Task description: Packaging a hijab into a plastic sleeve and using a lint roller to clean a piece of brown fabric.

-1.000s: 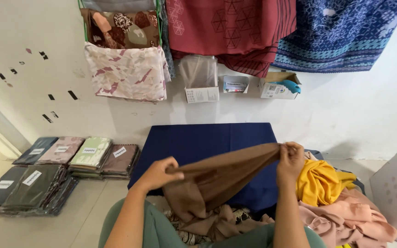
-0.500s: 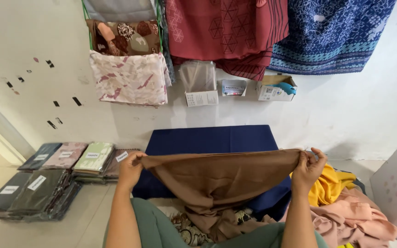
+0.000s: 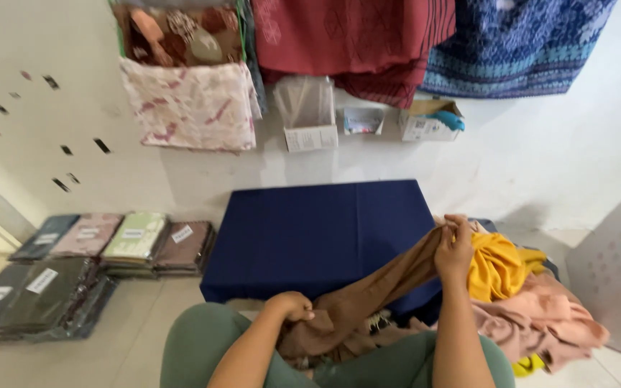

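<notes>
A long brown cloth [image 3: 375,291] stretches slantwise between my two hands. My right hand [image 3: 454,248] pinches its upper end at the right edge of a dark blue cloth-covered board [image 3: 318,230]. My left hand [image 3: 292,305] grips the lower end close to my lap, where the rest of the brown cloth bunches up. I sit on the floor in green trousers [image 3: 195,345] in front of the blue board.
A heap of yellow [image 3: 501,266] and peach cloths [image 3: 540,320] lies to my right, beside a white perforated basket [image 3: 616,269]. Stacks of packaged folded fabrics [image 3: 134,241] lie at left. Patterned textiles hang on the wall [image 3: 353,36], with small boxes [image 3: 310,136] below.
The brown cloth was held spread wide at chest level. Now my left hand has dropped to my lap and my right hand has lowered to the right, so the cloth hangs slanted.
</notes>
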